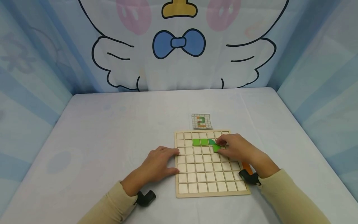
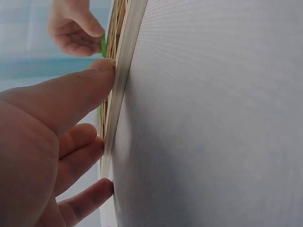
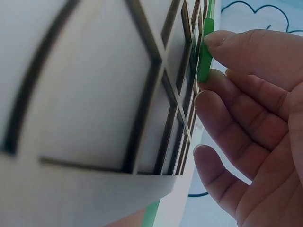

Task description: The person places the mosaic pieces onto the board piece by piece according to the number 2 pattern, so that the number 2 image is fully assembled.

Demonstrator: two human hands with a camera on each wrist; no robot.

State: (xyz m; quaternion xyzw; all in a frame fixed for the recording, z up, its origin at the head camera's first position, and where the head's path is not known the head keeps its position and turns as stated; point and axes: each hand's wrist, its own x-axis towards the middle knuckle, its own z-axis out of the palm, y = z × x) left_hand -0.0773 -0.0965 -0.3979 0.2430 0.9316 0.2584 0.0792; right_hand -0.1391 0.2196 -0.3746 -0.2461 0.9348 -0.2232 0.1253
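Note:
A wooden grid board (image 1: 207, 196) lies on the white table. Along its second row sit two light green square tiles (image 1: 200, 142), with a darker green rounded tile (image 1: 211, 142) just to their right. My right hand (image 1: 237, 147) pinches another green square tile (image 3: 205, 52) between thumb and fingers, over the cell below the rounded tile. In the head view that tile looks slightly askew to the grid. My left hand (image 1: 156, 163) rests against the board's left edge, thumb (image 2: 90, 85) and fingers spread along it.
Behind the board lies a small card (image 1: 202, 121) with a green and orange figure on a grid. An orange piece (image 1: 247, 168) shows at the board's right edge, partly hidden by my right wrist. Black wrist cameras (image 1: 146, 198) sit under both wrists. Printed cloth walls surround the table.

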